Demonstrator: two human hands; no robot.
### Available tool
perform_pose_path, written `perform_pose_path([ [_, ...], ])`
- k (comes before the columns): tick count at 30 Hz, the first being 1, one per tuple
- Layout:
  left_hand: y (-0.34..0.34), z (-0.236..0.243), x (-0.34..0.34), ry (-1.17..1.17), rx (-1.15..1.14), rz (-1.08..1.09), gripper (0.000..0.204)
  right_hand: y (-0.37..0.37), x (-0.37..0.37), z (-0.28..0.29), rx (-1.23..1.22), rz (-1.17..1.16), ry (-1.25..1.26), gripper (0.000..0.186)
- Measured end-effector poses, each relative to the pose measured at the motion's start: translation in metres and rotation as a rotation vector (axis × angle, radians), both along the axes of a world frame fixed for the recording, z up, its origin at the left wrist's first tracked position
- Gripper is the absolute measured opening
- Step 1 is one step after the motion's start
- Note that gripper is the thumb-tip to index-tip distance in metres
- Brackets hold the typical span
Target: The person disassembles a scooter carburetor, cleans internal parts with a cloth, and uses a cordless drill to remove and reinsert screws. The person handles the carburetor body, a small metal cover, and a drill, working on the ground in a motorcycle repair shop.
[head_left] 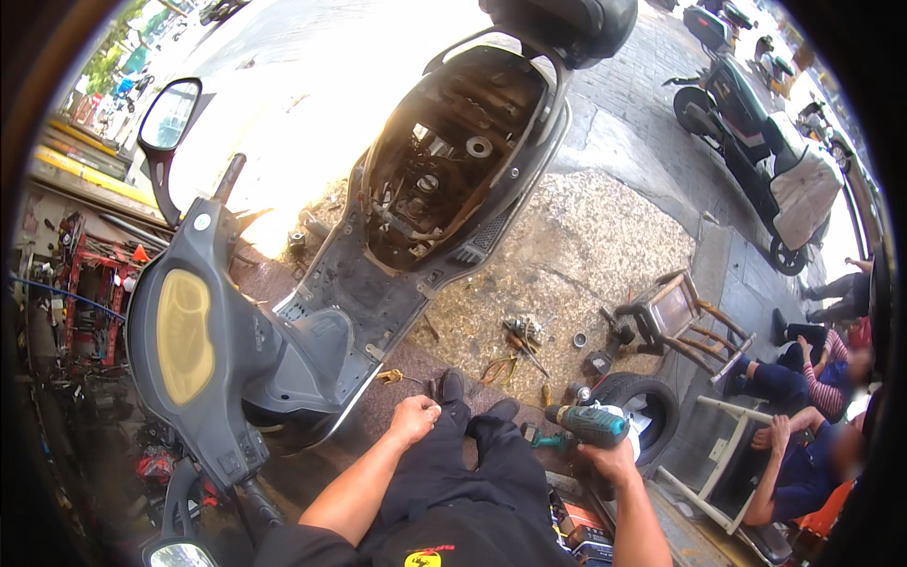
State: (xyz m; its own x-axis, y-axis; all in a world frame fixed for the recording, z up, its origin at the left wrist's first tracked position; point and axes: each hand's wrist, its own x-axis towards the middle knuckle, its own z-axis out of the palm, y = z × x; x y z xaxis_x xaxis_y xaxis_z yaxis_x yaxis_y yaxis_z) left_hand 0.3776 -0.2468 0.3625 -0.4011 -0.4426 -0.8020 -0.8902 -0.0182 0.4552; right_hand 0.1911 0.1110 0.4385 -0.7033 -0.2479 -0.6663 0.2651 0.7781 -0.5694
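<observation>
My right hand [612, 463] grips a teal and black cordless drill [593, 425], its nose pointing left. My left hand [416, 419] is closed in front of my legs, fingers pinched together; what they hold, if anything, is too small to make out. Left of me stands a grey motor scooter [312, 354] with its seat area uncovered. Inside that open bay [453, 151] are dirty metal parts and a round ring. A screwdriver with a yellowish handle [389, 376] lies by the footboard, near my left hand. Another teal tool [543, 438] rests below the drill.
On the ground ahead lie pliers [499, 370] and greasy metal parts [522, 329]. A tyre [652, 406] and a wooden stool [682, 317] are at the right. Seated people [812, 454] occupy the far right, by a pale metal frame [713, 463]. A parked scooter [746, 132] stands behind.
</observation>
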Motion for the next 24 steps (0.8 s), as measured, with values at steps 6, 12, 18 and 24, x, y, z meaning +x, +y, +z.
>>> perform_pose_path([
  [6, -0.005, -0.022, 0.031, -0.004, -0.104, 0.031, 0.03, -0.011, 0.008, -0.006, 0.068, 0.215, 0.041, 0.05],
  [12, 0.015, -0.006, 0.086, -0.001, -0.12, 0.299, 0.03, -0.018, -0.004, -0.034, 0.112, 0.401, 0.022, 0.048],
  [18, 0.027, 0.028, 0.172, -0.075, -0.384, 0.365, 0.034, -0.066, -0.01, -0.043, -0.142, 0.549, -0.017, 0.05],
  [24, 0.043, 0.023, 0.254, -0.123, -0.518, 0.692, 0.041, -0.12, -0.01, -0.051, -0.233, 0.866, 0.079, 0.048],
])
